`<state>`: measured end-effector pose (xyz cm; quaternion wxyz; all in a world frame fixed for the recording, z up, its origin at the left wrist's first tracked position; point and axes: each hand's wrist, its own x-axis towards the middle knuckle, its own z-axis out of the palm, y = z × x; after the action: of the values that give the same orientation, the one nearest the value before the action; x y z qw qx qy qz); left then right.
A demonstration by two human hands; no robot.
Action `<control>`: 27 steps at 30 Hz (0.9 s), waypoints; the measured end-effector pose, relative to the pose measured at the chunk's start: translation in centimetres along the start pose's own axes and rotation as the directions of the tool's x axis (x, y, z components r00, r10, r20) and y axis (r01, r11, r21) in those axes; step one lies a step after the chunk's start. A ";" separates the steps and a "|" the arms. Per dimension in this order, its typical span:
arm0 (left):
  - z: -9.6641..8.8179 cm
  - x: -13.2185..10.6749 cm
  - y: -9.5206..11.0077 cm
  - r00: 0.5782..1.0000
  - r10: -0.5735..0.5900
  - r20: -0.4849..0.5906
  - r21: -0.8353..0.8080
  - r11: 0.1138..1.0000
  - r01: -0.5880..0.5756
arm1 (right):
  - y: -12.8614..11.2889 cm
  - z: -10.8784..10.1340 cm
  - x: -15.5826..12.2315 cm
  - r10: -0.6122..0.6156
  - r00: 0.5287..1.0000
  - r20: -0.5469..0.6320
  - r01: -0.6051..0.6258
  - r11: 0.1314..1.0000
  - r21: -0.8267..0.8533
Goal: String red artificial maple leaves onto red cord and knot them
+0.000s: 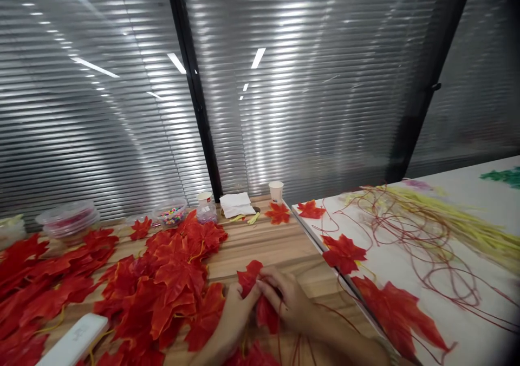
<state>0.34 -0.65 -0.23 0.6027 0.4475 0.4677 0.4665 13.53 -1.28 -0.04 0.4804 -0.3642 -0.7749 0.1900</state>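
Nearest the camera, a white slab (75,340) lies cut off by the bottom edge, its marking unreadable; beside it, a heap of red leaves (174,279) covers part of the wooden table (264,241). The left hand (240,307) has its grip pinching one red leaf (248,277), held just above the table between both hands; the right hand (286,295) appears to grip it too, its curled fingers hiding the leaf's middle. Steady pressure from the left and small fingertip moves from the right should avoid creasing. Whether the dangling red cord (279,336) joins the leaf, I cannot tell. Farther right, tangled cords (426,236) should be kept clear.
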 end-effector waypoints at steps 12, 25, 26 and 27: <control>0.3 -0.4 -0.7 0.997 -0.054 0.049 -0.113 0.992 0.060 | 0.0 -0.2 -0.2 0.007 1.000 0.018 -0.008 1.000 0.024; -0.1 -0.5 -1.2 0.977 -0.162 0.139 -0.130 0.975 0.180 | -0.2 -0.1 0.3 -0.057 0.997 0.043 0.063 0.987 -0.150; -0.1 -0.7 -1.2 0.974 -0.173 0.148 -0.132 0.972 0.193 | -0.3 -0.3 0.4 -0.074 0.997 0.035 0.079 0.983 -0.163; -0.1 -1.0 -1.1 0.968 -0.188 0.165 -0.131 0.969 0.211 | -0.4 -0.4 0.4 -0.092 0.996 0.022 0.094 0.980 -0.175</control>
<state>0.31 -1.84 -1.15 0.7118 0.3863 0.4276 0.4016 13.66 -1.25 0.66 0.4491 -0.3673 -0.8082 0.1006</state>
